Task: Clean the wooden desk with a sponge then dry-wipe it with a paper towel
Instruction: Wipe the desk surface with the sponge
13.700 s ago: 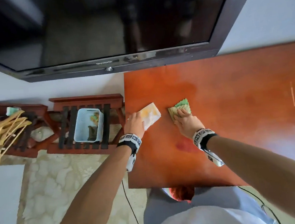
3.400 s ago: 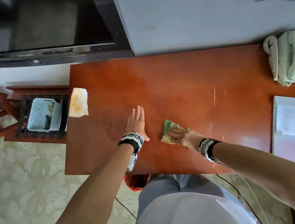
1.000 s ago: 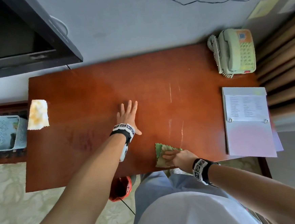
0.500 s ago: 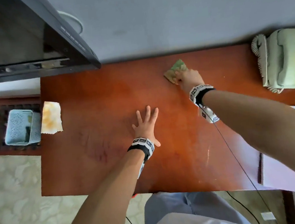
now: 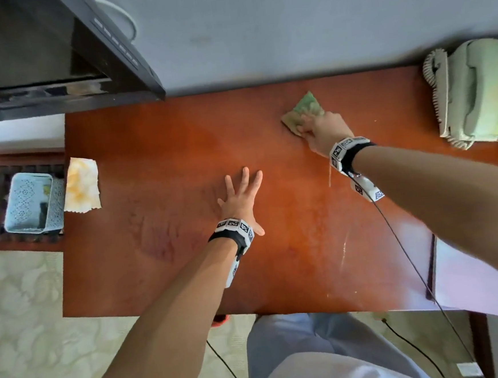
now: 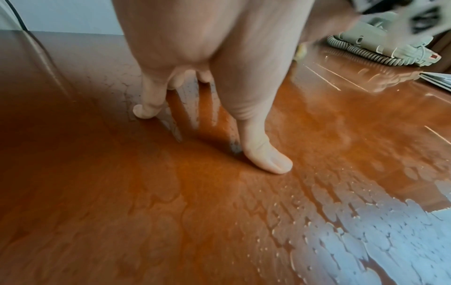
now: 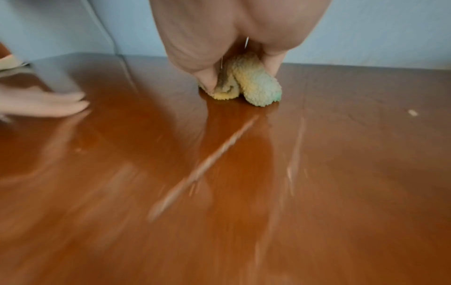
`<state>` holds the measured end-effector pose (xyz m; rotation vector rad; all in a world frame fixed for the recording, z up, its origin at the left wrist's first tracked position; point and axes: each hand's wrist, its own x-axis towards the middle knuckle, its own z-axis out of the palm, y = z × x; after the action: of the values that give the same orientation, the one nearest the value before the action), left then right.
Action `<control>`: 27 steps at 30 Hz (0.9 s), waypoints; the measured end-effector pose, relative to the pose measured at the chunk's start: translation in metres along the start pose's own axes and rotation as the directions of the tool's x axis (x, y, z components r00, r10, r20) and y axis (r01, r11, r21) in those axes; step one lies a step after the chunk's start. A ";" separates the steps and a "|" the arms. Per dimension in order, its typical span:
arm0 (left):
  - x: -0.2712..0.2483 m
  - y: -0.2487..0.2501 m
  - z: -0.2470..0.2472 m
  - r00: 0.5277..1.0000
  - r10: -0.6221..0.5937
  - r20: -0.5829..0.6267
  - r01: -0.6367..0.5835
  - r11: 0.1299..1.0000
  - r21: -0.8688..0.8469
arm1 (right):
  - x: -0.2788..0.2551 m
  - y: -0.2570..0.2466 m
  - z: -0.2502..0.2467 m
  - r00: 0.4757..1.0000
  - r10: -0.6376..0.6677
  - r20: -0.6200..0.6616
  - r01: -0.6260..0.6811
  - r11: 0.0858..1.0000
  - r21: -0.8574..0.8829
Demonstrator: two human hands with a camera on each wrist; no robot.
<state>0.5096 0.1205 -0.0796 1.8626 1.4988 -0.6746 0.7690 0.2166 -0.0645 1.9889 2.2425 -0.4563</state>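
Observation:
The reddish wooden desk (image 5: pixel 179 152) fills the head view and shines wet in patches (image 6: pixel 366 221). My right hand (image 5: pixel 322 135) grips the green and yellow sponge (image 5: pixel 305 111) at the desk's far side, close to the wall; the right wrist view shows thumb and fingers pinching the sponge (image 7: pixel 253 86) against the wood (image 7: pixel 219 192). My left hand (image 5: pixel 242 195) lies flat on the desk's middle with fingers spread, its thumb (image 6: pixel 266 156) pressed on the wood. A stained paper towel (image 5: pixel 81 184) lies on the desk's left edge.
A pale green telephone (image 5: pixel 478 90) sits at the far right corner, its coiled cord (image 6: pixel 361 52) showing in the left wrist view. A document folder (image 5: pixel 481 284) lies at the near right. A black TV (image 5: pixel 52 55) hangs above left. A light blue basket (image 5: pixel 31 203) stands beside the desk.
Over the last second the right hand swept the sponge from the near edge to the far side by the wall. The left hand stayed flat on the desk.

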 end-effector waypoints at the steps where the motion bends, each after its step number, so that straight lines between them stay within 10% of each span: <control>1: 0.000 0.000 -0.001 1.000 0.000 0.002 0.000 1.000 0.000 | -0.024 0.001 0.008 0.999 -0.032 0.011 0.032 0.999 -0.001; 14: -0.063 0.035 0.048 0.987 0.066 -0.144 -0.056 0.996 0.071 | -0.298 -0.031 0.121 0.883 -0.382 0.272 0.362 0.924 0.122; 18: -0.074 0.048 0.074 0.989 0.117 -0.087 -0.107 0.988 0.113 | -0.344 -0.041 0.123 0.789 -0.483 0.380 0.468 0.873 0.139; 27: -0.052 0.088 0.057 0.985 0.151 -0.083 -0.142 0.985 0.097 | -0.376 0.007 0.129 0.820 -0.472 0.323 0.396 0.876 0.274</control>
<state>0.5849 0.0319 -0.0645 2.0741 1.3899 -0.6052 0.8116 -0.1777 -0.0834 1.2704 2.4446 -1.0490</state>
